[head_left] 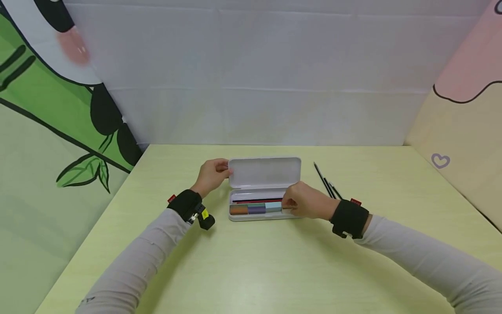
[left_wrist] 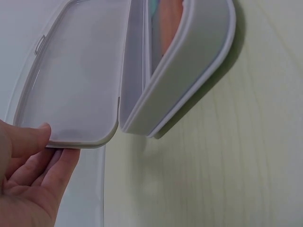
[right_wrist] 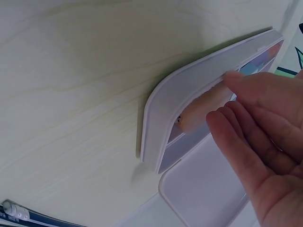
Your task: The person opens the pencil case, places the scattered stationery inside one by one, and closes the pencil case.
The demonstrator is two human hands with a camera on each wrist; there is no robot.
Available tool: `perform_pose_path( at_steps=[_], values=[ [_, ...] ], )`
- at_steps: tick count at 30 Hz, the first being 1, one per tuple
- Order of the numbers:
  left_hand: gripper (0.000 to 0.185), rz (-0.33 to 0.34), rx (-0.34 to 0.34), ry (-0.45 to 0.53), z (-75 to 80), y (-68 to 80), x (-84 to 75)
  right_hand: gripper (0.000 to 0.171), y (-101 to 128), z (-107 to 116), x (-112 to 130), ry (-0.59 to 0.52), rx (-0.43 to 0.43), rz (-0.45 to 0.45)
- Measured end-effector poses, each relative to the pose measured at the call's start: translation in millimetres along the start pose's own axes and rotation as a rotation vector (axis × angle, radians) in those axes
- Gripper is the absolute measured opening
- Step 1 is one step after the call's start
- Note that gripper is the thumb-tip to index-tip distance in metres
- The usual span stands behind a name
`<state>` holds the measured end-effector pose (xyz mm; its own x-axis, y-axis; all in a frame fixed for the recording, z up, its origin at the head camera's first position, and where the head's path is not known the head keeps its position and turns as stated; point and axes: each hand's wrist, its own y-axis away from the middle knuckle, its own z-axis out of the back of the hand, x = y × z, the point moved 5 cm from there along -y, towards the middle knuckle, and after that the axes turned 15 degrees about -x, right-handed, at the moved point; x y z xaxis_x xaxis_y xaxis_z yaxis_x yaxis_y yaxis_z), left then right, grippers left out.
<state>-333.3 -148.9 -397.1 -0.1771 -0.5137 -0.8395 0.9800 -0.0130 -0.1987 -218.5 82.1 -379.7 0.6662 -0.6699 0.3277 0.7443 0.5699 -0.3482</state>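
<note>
Pale green table [head_left: 274,270] bears white pencil case [head_left: 263,205], lid [head_left: 265,172] pinched by left hand [head_left: 211,175], right hand [head_left: 307,201] pinching inside it

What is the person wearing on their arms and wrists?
Both arms have long, light grey sleeves. Each wrist wears a wide black band with a little red tag on it. The band by the left hand also carries a small black gadget with a yellow sticker. The right hand has only the plain band. Both hands are bare, with no gloves or rings that I can see.
</note>
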Motion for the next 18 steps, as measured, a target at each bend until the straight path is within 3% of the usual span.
perform_pose_path(
  at_steps=[10,18],
  values=[
    [0.035,-0.002,-0.003,-0.002,-0.1,0.4,-1.2,0.002,3,9,-7,-0.005,-0.054,-0.010],
    [0.036,-0.001,-0.006,-0.004,0.2,1.4,-1.9,0.016,12,20,-24,0.048,-0.061,-0.046]
  ],
)
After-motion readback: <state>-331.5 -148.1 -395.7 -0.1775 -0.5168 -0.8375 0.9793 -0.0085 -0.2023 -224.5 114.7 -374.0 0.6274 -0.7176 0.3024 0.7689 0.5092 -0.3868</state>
